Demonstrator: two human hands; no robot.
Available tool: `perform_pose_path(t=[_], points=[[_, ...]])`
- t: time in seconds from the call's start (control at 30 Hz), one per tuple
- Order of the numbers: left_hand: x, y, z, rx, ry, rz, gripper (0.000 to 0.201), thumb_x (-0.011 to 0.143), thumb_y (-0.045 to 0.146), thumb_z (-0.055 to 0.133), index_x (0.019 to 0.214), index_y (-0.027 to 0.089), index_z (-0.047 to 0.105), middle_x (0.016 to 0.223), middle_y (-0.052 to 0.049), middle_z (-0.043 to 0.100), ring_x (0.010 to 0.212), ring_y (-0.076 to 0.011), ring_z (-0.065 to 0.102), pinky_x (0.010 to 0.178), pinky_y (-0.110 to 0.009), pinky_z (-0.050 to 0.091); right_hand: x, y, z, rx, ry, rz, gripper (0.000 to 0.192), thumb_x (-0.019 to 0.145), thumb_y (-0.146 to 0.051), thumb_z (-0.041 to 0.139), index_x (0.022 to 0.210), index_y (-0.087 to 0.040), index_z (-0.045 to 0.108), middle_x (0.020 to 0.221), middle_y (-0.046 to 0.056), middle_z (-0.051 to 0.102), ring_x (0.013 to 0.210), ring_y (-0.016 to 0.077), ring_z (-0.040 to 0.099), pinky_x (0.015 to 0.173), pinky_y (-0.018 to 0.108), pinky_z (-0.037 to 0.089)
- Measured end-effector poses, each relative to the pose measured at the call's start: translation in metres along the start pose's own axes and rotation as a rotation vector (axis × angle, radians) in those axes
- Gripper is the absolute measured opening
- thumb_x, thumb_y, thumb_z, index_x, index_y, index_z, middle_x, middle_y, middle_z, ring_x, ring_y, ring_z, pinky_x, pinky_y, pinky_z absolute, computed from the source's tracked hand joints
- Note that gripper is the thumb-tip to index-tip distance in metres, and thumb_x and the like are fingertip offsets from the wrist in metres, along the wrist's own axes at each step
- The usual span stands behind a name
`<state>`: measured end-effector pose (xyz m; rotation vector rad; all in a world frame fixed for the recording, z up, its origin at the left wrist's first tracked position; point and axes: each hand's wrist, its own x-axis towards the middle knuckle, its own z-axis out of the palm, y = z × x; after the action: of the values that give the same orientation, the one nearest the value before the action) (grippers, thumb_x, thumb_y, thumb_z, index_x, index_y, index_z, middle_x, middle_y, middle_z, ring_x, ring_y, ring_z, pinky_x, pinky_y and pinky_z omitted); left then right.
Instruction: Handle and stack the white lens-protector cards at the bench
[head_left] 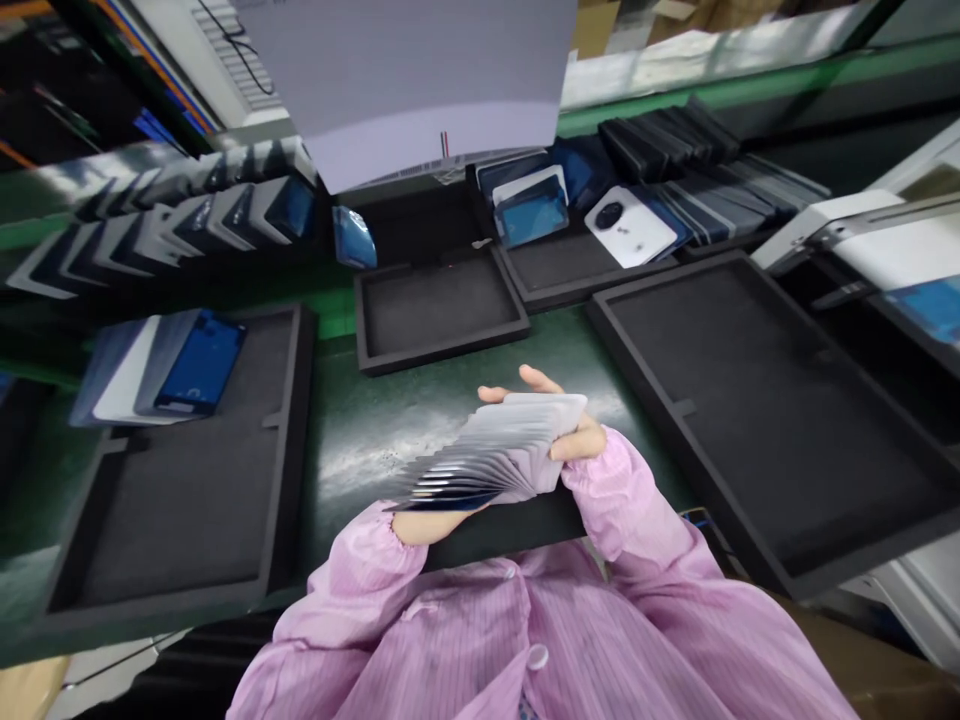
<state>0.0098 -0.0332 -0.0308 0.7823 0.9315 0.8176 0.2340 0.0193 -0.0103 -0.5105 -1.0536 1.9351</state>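
Closest in, two pink sleeves [634, 510] reach up to a fanned stack of thin phone-sized panels [517, 445], raised above the dark green bench top [375, 420]. The stack is pale and whitish towards its upper right end, its edges spreading like pages down to a dark, glossy lowest panel at the left. The right hand [583, 440] clasps the upper right end, thumb across the near side and two fingertips showing past the far edge. The left hand [435, 525] lies beneath the dark end; its fingers are hidden, so how far they are open cannot be told.

To the left, a black foam tray [187, 525] carries overlapping panels [199, 365], blue-faced and white, at its far end; to the right, a larger black tray [780, 400] lies slantwise. Beyond the hands is a small black tray [442, 310]. Behind that, another tray [555, 270] bears blue-filmed panels [532, 210] and a white phone back cover [630, 226] with a round dark camera ring. Farther back, rows of panels lean at left [217, 215] and right [675, 140], with a large pale board [420, 80] between.
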Motion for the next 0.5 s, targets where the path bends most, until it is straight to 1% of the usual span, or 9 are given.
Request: perform_pose_path(t=[0.07,0.1,0.17,0.2,0.27,0.33,0.37,0.43,0.5], points=[[-0.002,0.004,0.003,0.153,0.015,-0.010,0.036,0.055,0.013,0.082,0.088,0.025,0.075,0.092,-0.001,0.076,0.130,-0.0319,0.047,0.113,-0.044,0.031,0.000,-0.004,0.001,-0.046,0.026,-0.003,0.092,0.053,-0.036,0.083,0.133,-0.038,0.038,0.132,0.004,0.057,0.122,0.0253,0.056,0.103,0.054,0.038],[-0.002,0.005,0.004,0.192,0.021,-0.010,0.036,0.055,0.015,0.082,0.089,0.024,0.075,0.091,0.000,0.076,0.127,-0.0325,0.050,0.113,-0.045,0.031,0.000,-0.006,0.001,-0.071,0.038,0.011,0.095,0.051,-0.038,0.084,0.133,-0.038,0.038,0.132,0.005,0.057,0.121,0.0261,0.057,0.103,0.055,0.038],[-0.003,0.003,0.005,0.182,0.013,0.000,0.029,0.057,0.020,0.083,0.086,0.021,0.076,0.086,-0.001,0.076,0.116,-0.0332,0.059,0.109,-0.046,0.037,0.001,-0.009,0.003,-0.131,0.077,0.035,0.101,0.046,-0.047,0.084,0.135,-0.037,0.037,0.131,0.006,0.058,0.118,0.0287,0.058,0.101,0.056,0.039],[-0.002,0.001,0.004,0.177,0.004,0.005,0.024,0.059,0.024,0.083,0.081,0.021,0.077,0.084,-0.002,0.076,0.108,-0.0325,0.063,0.105,-0.046,0.042,0.002,-0.010,0.004,-0.175,0.109,0.030,0.102,0.047,-0.052,0.083,0.136,-0.035,0.037,0.131,0.007,0.058,0.118,0.0298,0.058,0.101,0.056,0.039],[0.001,-0.004,0.002,0.150,-0.010,0.023,0.015,0.062,0.030,0.082,0.071,0.019,0.076,0.078,-0.004,0.075,0.092,-0.0293,0.068,0.097,-0.044,0.049,0.004,-0.010,0.007,-0.333,0.218,-0.042,0.092,0.056,-0.058,0.078,0.135,-0.030,0.040,0.129,0.010,0.059,0.118,0.0308,0.057,0.103,0.053,0.039],[0.007,-0.008,0.000,0.097,-0.014,0.062,0.020,0.065,0.037,0.080,0.066,0.017,0.075,0.075,-0.006,0.075,0.083,-0.0256,0.069,0.090,-0.041,0.052,0.007,-0.008,0.010,-0.554,0.373,-0.181,0.078,0.066,-0.060,0.072,0.131,-0.025,0.045,0.128,0.012,0.058,0.119,0.0308,0.055,0.105,0.049,0.038],[0.009,-0.010,0.000,0.063,-0.017,0.084,0.025,0.066,0.040,0.079,0.069,0.016,0.075,0.076,-0.007,0.074,0.081,-0.0246,0.069,0.087,-0.040,0.053,0.008,-0.006,0.012,-0.654,0.434,-0.247,0.075,0.068,-0.060,0.070,0.129,-0.023,0.046,0.128,0.012,0.057,0.120,0.0308,0.053,0.105,0.047,0.038],[0.013,-0.010,-0.001,-0.006,-0.045,0.116,0.032,0.066,0.044,0.078,0.076,0.014,0.075,0.079,-0.009,0.074,0.081,-0.0245,0.069,0.083,-0.040,0.054,0.008,-0.004,0.015,-0.773,0.476,-0.327,0.077,0.068,-0.063,0.069,0.128,-0.022,0.045,0.127,0.012,0.056,0.121,0.0312,0.051,0.106,0.045,0.037],[0.015,-0.009,0.000,-0.058,-0.088,0.122,0.036,0.063,0.045,0.080,0.081,0.014,0.075,0.080,-0.010,0.074,0.082,-0.0259,0.070,0.083,-0.042,0.054,0.007,-0.003,0.019,-0.802,0.441,-0.345,0.079,0.067,-0.065,0.069,0.128,-0.023,0.043,0.125,0.011,0.055,0.121,0.0313,0.050,0.105,0.045,0.038]])
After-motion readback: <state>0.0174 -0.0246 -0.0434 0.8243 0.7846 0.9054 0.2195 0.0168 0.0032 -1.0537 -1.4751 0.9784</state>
